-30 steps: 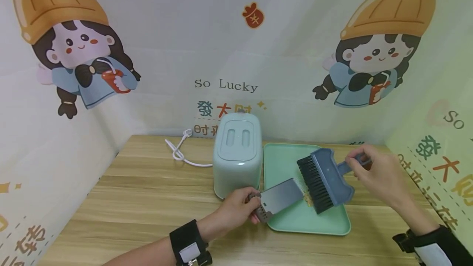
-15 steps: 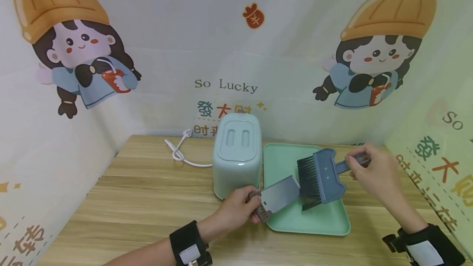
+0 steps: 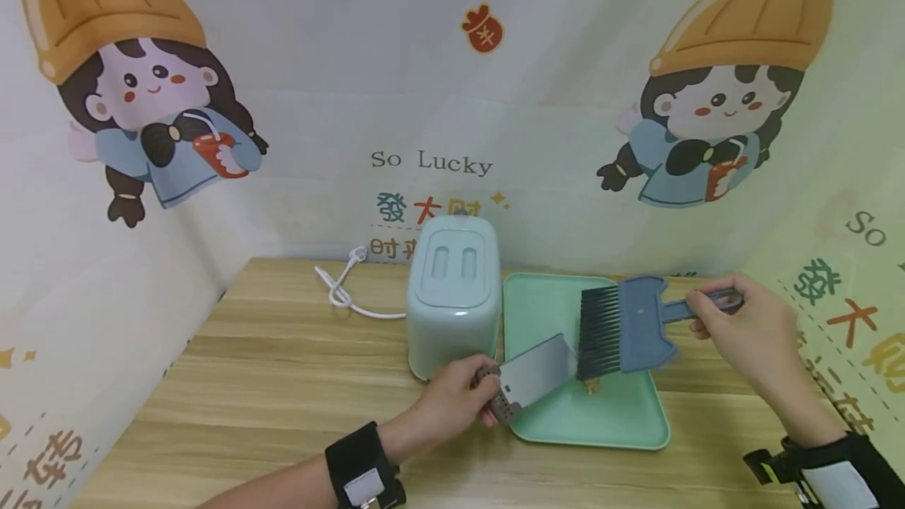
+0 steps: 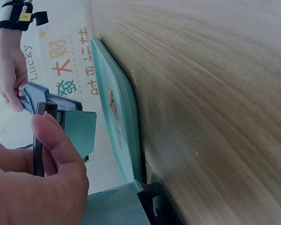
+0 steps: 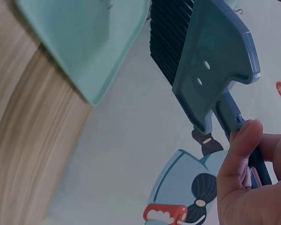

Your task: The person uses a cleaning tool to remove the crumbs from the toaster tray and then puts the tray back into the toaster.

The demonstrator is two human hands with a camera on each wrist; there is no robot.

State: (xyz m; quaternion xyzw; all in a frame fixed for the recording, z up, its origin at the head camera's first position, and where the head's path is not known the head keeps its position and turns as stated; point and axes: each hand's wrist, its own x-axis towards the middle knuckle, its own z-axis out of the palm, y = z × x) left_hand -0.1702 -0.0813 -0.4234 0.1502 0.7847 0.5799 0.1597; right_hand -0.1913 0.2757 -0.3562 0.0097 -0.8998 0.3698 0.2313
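My left hand (image 3: 459, 393) pinches the perforated end of a flat metal crumb tray (image 3: 539, 371), which slants over the left side of a green serving tray (image 3: 594, 426). The wrist view shows the thumb and fingers on the dark end of that crumb tray (image 4: 79, 131). Brown crumbs (image 3: 592, 386) lie in the green tray, seen also as a small heap of crumbs (image 4: 113, 105) from the left wrist. With my right hand (image 3: 760, 340) I hold a blue brush (image 3: 645, 327) by its handle; its black bristles (image 5: 172, 35) point left, right at the crumb tray's far end.
A pale green toaster (image 3: 454, 289) stands left of the serving tray, close behind my left hand. Its white cord (image 3: 342, 295) lies knotted on the wooden table (image 3: 269, 391). A printed cloth (image 3: 551, 100) hangs behind and at the sides.
The brush first swept left up to the crumb tray's end, then drew back right and turned level, with the right hand following. Left hand and crumb tray stay put.
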